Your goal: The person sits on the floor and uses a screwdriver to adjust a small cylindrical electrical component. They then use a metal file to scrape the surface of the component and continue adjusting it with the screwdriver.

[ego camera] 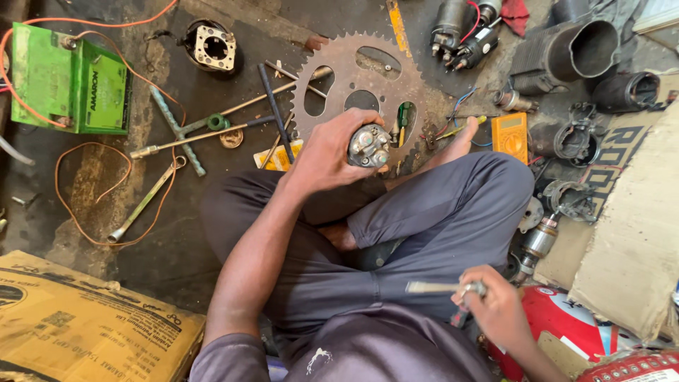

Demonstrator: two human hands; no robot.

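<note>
- Gripping a small grey metal cylindrical motor part (pixel 368 146) at the frame's centre, the left hand (pixel 327 157) is curled tightly round its body, end face turned up.
- The right hand (pixel 501 305), lower right, is closed on a slim metal hand tool (pixel 444 287).
- Judged: keep the part steady over the lap, and bring the tool squarely onto the end face.
- 1 rusty toothed sprocket (pixel 357 85) lies on the floor behind.

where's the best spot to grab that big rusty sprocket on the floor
Probably the toothed rim of the sprocket on its far upper-left edge, coming from above. It lies flat, and the left hand with the small motor part covers its near side; a cut-out window also offers a finger hold.
</note>
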